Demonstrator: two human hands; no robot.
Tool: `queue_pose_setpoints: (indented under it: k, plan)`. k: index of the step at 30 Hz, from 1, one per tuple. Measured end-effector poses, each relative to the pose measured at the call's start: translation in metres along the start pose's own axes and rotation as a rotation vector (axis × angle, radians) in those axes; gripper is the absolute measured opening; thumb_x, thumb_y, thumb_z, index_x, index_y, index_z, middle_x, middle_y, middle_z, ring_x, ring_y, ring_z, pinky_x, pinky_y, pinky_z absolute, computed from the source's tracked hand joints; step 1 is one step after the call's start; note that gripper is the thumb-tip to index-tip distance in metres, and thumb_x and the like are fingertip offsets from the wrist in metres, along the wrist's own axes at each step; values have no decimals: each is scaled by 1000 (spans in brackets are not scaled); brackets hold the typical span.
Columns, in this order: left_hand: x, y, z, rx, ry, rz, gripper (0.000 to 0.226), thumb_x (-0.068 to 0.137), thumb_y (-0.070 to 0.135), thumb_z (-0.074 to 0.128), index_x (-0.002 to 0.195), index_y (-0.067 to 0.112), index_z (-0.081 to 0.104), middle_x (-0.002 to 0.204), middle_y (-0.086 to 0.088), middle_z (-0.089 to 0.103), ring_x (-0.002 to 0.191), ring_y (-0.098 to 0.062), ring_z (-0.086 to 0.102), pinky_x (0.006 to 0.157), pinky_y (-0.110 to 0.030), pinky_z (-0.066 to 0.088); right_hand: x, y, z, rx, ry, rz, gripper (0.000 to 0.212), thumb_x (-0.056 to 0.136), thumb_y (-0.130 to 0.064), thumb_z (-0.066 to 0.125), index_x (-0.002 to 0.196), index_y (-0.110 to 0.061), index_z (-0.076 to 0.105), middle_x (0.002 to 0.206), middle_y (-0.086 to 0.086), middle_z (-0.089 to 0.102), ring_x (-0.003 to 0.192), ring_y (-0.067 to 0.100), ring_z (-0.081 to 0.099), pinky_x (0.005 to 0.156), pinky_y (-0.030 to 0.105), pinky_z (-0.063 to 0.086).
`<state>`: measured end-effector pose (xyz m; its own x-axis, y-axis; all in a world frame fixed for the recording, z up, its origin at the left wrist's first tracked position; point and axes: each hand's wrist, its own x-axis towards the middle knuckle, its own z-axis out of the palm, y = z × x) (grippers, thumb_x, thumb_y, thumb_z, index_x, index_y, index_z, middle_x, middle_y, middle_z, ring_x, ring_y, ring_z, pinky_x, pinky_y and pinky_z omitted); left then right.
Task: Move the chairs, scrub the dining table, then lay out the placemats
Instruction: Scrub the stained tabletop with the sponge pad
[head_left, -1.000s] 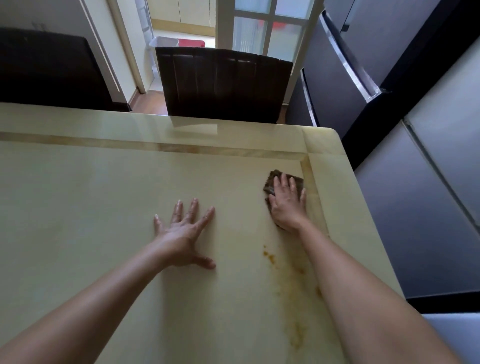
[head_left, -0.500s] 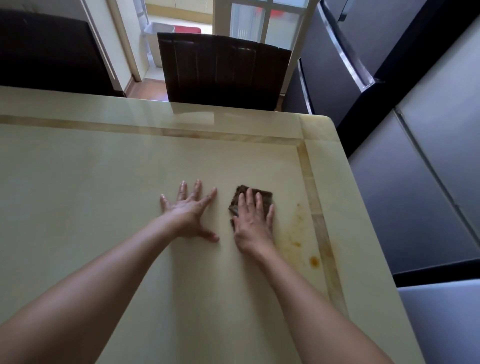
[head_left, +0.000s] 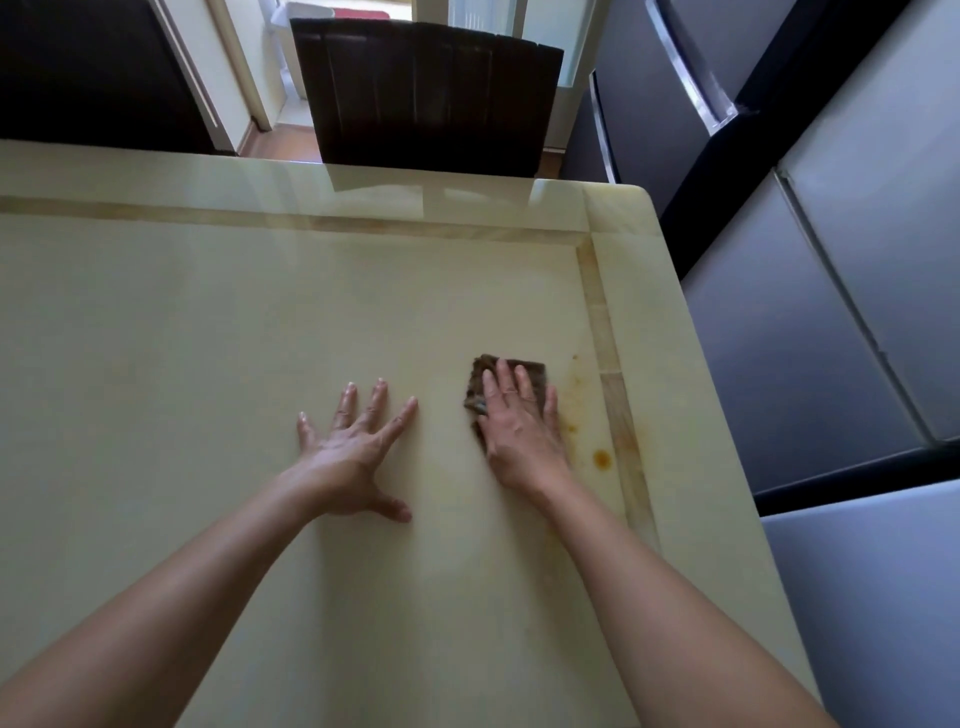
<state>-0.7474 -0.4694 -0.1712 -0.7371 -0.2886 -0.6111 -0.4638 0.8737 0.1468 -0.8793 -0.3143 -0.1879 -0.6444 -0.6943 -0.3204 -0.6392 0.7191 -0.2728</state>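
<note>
Centre frame, the left hand (head_left: 353, 447) lies flat, fingers spread, on the glossy cream stone dining table (head_left: 182, 338) — the right hand (head_left: 519, 431) presses a dark brown rectangular scouring pad (head_left: 527, 370) beside orange-brown stains (head_left: 601, 457); a dark wooden chair (head_left: 426, 93) stands at the top.

Dim backlight, tabletop (head_left: 208, 364) glare, wide-angle distortion.

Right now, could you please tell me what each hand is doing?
Left hand: open, fingers spread flat on the table.
Right hand: open, straight fingers pressing the brown scrub pad.
</note>
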Motion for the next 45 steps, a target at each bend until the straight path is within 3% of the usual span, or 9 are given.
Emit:
queue_pose_setpoints:
  k: [6,11,21,27,30,39,45]
  plan:
    - [-1,0,0,0,9,-2,125,61,66,72,144,44,-19,151,3,-35,140,-27,-31,105,-70,-3,-41,33,12,24,89,174,58,102,-33,20,152,-17,-3,159,0,-17,145,16,-19,115,46,-17]
    - [-2,0,0,-6,19,5,125,61,65,73,145,43,-17,152,2,-33,140,-28,-29,104,-71,-2,-55,17,21,62,81,247,58,102,-28,22,152,-15,-5,158,1,-21,145,19,-20,113,49,-17]
    - [-34,3,9,2,97,43,121,64,66,70,145,43,-16,154,1,-29,141,-28,-27,108,-67,-2,-119,-61,64,47,35,-11,61,100,-24,29,152,-15,-4,157,-1,-21,142,17,-27,108,43,-26]
    - [-87,2,47,41,-22,85,126,63,63,73,143,43,-22,150,3,-36,138,-27,-33,109,-66,-5,-156,-64,77,-67,-62,-140,59,102,-30,24,151,-18,-7,147,-7,-32,135,14,-34,112,41,-24]
    - [-98,7,63,27,-61,79,128,61,64,73,142,44,-24,149,4,-39,138,-28,-34,105,-71,0,-159,-54,71,-127,-82,-164,58,103,-32,21,151,-20,-9,153,-6,-26,137,12,-31,113,41,-23]
    - [-103,13,76,50,-66,65,130,59,61,76,143,43,-22,149,0,-39,138,-32,-33,101,-75,0,-175,8,56,-23,-6,158,59,102,-32,24,152,-19,-4,158,-5,-18,145,14,-18,114,46,-15]
    - [-107,13,75,40,-64,69,128,61,59,76,144,41,-20,151,-1,-36,138,-33,-32,101,-76,1,-189,-4,67,78,60,344,59,102,-31,25,152,-17,-4,158,1,-18,146,19,-16,113,49,-15]
